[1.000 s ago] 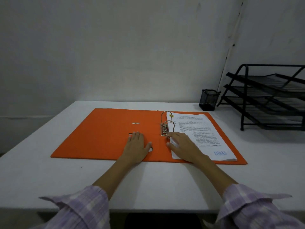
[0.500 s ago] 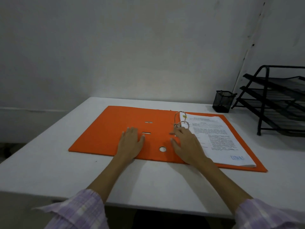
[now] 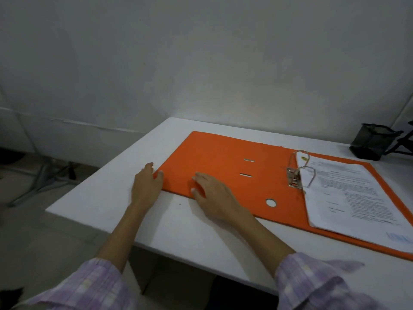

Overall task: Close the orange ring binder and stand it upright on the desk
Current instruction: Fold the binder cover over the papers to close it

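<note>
The orange ring binder lies open and flat on the white desk. Its metal rings stand closed over a stack of printed white papers on the right half. My left hand rests at the near left corner of the left cover, fingers and thumb touching its edge. My right hand lies flat on the near edge of the same cover, fingers spread. Neither hand has lifted the cover.
A black mesh pen cup stands at the back right of the desk, with part of a black wire rack beside it. The desk's left edge drops off to the floor, where metal legs show by the wall.
Both hands slid left across the binder, from near the rings to the left cover's near corner and edge. The camera turned left, so the rack has mostly left the view.
</note>
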